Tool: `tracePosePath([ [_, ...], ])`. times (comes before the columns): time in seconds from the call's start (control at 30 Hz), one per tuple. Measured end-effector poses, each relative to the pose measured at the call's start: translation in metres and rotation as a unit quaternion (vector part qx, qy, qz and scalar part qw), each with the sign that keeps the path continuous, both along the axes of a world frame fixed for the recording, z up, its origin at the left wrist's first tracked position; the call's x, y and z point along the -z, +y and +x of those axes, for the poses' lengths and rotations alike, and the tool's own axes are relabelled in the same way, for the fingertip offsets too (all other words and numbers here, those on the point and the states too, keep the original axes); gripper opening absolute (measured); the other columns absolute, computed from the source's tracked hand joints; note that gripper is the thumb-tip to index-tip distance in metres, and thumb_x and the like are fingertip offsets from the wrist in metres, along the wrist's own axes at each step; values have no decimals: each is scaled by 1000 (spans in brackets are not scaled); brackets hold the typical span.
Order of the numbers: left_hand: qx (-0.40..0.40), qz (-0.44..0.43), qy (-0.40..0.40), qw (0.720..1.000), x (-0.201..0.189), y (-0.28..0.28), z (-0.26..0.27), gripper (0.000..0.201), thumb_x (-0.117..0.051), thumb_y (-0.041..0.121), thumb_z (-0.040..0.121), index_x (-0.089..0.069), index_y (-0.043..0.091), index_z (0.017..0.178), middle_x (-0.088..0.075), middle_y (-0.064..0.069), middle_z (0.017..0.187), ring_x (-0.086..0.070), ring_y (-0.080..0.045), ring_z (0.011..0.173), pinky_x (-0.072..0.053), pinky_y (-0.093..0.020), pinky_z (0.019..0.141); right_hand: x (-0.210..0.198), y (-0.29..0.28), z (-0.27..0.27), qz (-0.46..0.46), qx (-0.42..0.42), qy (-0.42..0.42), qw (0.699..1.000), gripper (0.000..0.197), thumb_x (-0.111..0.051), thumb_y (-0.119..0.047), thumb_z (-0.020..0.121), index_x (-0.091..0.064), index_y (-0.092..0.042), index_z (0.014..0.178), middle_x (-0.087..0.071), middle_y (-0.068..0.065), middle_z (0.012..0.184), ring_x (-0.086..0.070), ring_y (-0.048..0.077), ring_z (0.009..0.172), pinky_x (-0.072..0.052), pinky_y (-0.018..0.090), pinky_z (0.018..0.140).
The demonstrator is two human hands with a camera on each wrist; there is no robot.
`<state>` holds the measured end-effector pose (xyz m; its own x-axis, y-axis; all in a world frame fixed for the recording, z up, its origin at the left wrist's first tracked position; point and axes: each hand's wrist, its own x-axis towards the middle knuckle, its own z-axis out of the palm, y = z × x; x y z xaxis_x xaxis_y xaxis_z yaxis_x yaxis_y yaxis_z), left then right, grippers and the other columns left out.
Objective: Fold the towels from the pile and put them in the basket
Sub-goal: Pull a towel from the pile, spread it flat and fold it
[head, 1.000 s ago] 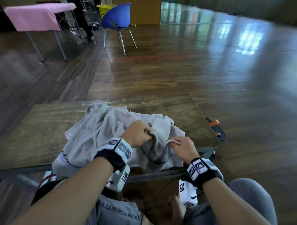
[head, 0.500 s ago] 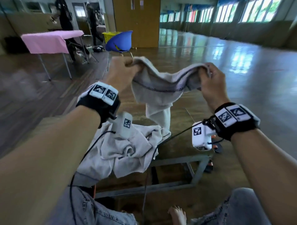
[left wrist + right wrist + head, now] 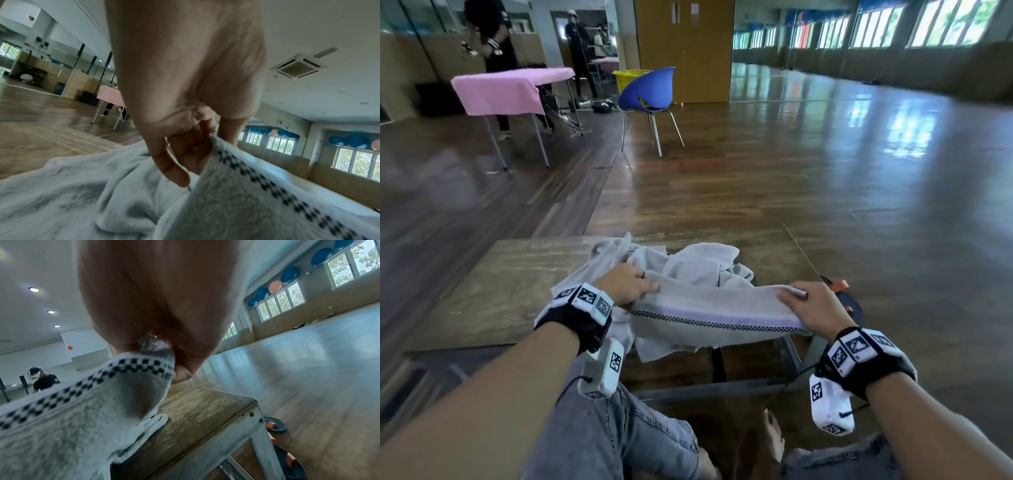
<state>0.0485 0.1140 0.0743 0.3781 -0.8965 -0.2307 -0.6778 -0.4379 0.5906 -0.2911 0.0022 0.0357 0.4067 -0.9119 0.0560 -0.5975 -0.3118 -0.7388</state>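
— Gripping what, those hands?
— The left hand [image 3: 627, 285] pinches one end of a grey towel [image 3: 709, 315] with a checkered band; the right hand [image 3: 813, 305] clamps the other end, fingers curled.
— Where does it hang?
— Stretched over the table's [image 3: 500, 291] near edge, with the crumpled pile [image 3: 688, 262] touching it at twelve o'clock.
— Beyond that?
— A blue chair [image 3: 647, 92], about eleven o'clock.

wrists: black straps [image 3: 571, 322] with white checker-marker tiles | white camera pods [image 3: 604, 371] below, black cable | legs: grey jeans [image 3: 619, 442] | feet: bare
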Motion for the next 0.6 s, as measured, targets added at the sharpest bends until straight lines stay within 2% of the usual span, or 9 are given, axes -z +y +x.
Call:
tracePosePath([
  [0.1, 2, 14, 11, 1000, 10, -10, -5, 40, -67, 32, 93, -51, 9, 64, -51, -4, 64, -47, -15, 56, -41, -25, 57, 5, -7, 4, 9, -6, 0, 1000, 29, -64, -24, 97, -64, -19, 68, -58, 2, 64, -52, 17, 65, -39, 34, 65],
  [0.17, -8, 18, 44, 999, 19, -19, -8, 34, -65, 28, 94, -54, 9, 67, -53, -6, 65, -52, -19, 58, -47, -31, 60, 10, -15, 8, 30, -21, 16, 999, 28, -63, -26, 97, -66, -18, 70, -58, 0, 63, -51, 15, 64, -38, 32, 62],
  [0.27, -19, 32, 58, 998, 39, -30, -10, 24, -65, 27, 94, -66, 6, 81, -59, -9, 74, -61, -29, 73, -56, -40, 68, 17, -29, 22, 83, -55, 43, 994, 30, -62, -28, 98, -67, -13, 72, -56, -3, 61, -47, 9, 58, -35, 24, 56],
  [0.33, -38, 32, 69, 996, 52, -34, -9, 23, -65, 26, 94, -70, 3, 93, -60, -9, 77, -59, -26, 70, -52, -33, 57, 20, -36, 34, 119, -86, 53, 988, 33, -62, -26, 97, -61, -10, 68, -50, -4, 59, -42, 9, 55, -32, 20, 52],
  [0.4, -48, 33, 85, 995, 62, -37, -9, 24, -65, 23, 94, -64, 2, 84, -53, -12, 73, -51, -22, 60, -43, -27, 52, 21, -43, 46, 144, -116, 72, 980, 32, -62, -24, 97, -55, -9, 70, -44, 2, 63, -36, 11, 57, -29, 23, 53],
  [0.5, -41, 31, 61, 997, 63, -44, -6, 43, -66, 19, 93, -45, 9, 56, -43, -7, 57, -46, -22, 57, -40, -31, 59, 18, -54, 58, 166, -156, 123, 966, 30, -62, -27, 97, -58, -9, 74, -43, 9, 67, -37, 15, 62, -30, 28, 60],
  [0.53, -39, 35, 44, 998, 59, -48, -5, 45, -67, 19, 91, -44, 11, 53, -43, -5, 54, -46, -21, 56, -40, -30, 58, 15, -59, 60, 169, -162, 144, 961, 31, -62, -29, 97, -59, -9, 73, -43, 9, 67, -37, 16, 62, -30, 29, 61],
  [0.6, -26, 66, 15, 997, 48, -59, 2, 39, -69, 18, 88, -52, 9, 54, -53, -4, 52, -53, -16, 48, -42, -22, 49, 7, -70, 64, 174, -162, 163, 958, 38, -63, -34, 96, -55, -7, 70, -44, 10, 65, -39, 15, 60, -32, 30, 61],
])
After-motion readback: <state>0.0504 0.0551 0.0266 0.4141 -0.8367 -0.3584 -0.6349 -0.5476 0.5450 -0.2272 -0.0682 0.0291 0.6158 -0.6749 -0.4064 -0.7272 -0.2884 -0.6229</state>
